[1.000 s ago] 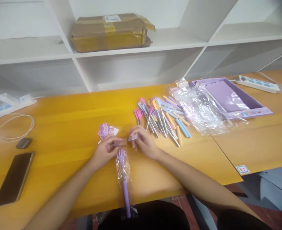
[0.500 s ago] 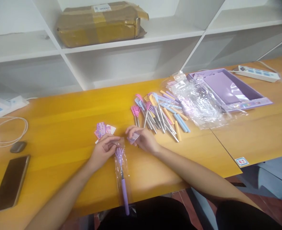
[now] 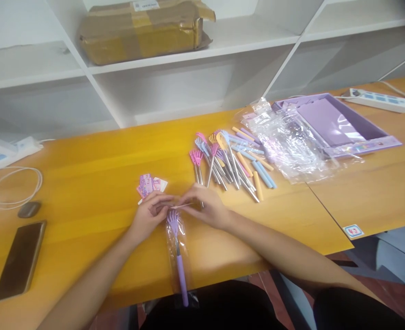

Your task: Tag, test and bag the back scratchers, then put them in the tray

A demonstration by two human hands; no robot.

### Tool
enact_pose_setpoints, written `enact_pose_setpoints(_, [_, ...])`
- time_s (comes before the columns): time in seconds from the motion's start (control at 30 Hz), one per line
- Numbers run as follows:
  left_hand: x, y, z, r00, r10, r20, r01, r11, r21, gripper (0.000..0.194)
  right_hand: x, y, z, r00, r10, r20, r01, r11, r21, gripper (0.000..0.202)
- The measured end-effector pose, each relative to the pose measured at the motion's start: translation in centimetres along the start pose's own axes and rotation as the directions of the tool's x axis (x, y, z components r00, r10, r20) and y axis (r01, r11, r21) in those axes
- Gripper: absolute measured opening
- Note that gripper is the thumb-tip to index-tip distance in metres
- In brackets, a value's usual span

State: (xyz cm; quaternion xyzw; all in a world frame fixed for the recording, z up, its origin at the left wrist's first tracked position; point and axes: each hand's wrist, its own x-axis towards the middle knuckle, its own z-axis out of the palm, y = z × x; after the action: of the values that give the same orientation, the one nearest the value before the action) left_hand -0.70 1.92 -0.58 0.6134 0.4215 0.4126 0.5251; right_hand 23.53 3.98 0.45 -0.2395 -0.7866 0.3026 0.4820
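Note:
A purple back scratcher (image 3: 181,272) lies inside a long clear plastic bag (image 3: 186,238), its handle end reaching past the table's front edge. My left hand (image 3: 148,215) pinches the bag's top edge, just above the claw-shaped head. Between the fingertips of my right hand (image 3: 207,205) is a small card (image 3: 180,206), seen nearly edge-on at the bag's mouth. Whether the card's tip is inside the bag I cannot tell. Several pink and purple cards (image 3: 147,184) lie beyond my left hand.
Metal back scratcher rods (image 3: 219,172) with coloured heads lie beside loose coloured handles (image 3: 263,174). Clear bags (image 3: 285,142) overlap a purple box (image 3: 370,149) at right. A phone (image 3: 19,261) and a power strip (image 3: 10,153) are at left. Shelves (image 3: 188,59) hold a carton (image 3: 144,34).
My right hand has moved left with the card, bringing it to the bag's mouth beside my left fingers. The card has turned from showing its face to nearly edge-on.

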Motion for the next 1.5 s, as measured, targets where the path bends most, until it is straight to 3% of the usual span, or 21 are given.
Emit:
enact_pose_setpoints(0.1, [0.1, 0.2, 0.1, 0.999, 0.015, -0.028, -0.014, 0.999, 0.034, 0.023, -0.2, -0.2, 0.0, 0.971, -0.224, 0.085, 0.234, 0.965, -0.121, 0.008])
enact_pose_setpoints(0.17, [0.0, 0.1, 0.1, 0.999, 0.012, -0.051, -0.009, 0.999, 0.045, 0.020, -0.3, -0.1, 0.2, 0.953, -0.276, 0.128, 0.294, 0.942, -0.163, 0.008])
enact_pose_setpoints(0.33, [0.0, -0.2, 0.1, 0.995, 0.010, -0.096, -0.010, 1.000, 0.008, 0.011, -0.6, 0.2, 0.6, 0.957, -0.252, 0.140, 0.280, 0.931, -0.234, 0.009])
enact_pose_setpoints(0.77, [-0.4, 0.7, -0.4, 0.986, 0.031, -0.165, -0.003, 0.986, 0.168, 0.012, -0.8, 0.5, -0.1, 0.963, -0.238, 0.127, 0.265, 0.921, -0.286, 0.010])
enact_pose_setpoints(0.97, [-0.5, 0.9, 0.0, 0.984, -0.031, -0.177, 0.047, 0.995, 0.083, 0.017, -1.2, -0.4, -0.1, 0.937, -0.309, 0.162, 0.341, 0.911, -0.233, 0.019])
enact_pose_setpoints(1.17, [-0.5, 0.9, 0.3, 0.967, -0.089, -0.239, 0.094, 0.995, 0.012, 0.018, -1.0, -1.3, 0.7, 0.972, -0.096, 0.213, 0.163, 0.932, -0.323, 0.023])
enact_pose_setpoints(1.33, [-0.4, 0.8, 0.4, 0.962, -0.124, -0.242, 0.114, 0.992, -0.054, 0.027, -0.9, -0.7, 0.3, 0.956, -0.213, 0.201, 0.273, 0.899, -0.343, 0.037])
enact_pose_setpoints(1.5, [-0.4, 0.6, 0.4, 0.961, -0.146, -0.234, 0.134, 0.989, -0.069, 0.028, -0.6, -0.4, 0.1, 0.960, -0.182, 0.214, 0.242, 0.922, -0.302, 0.044])
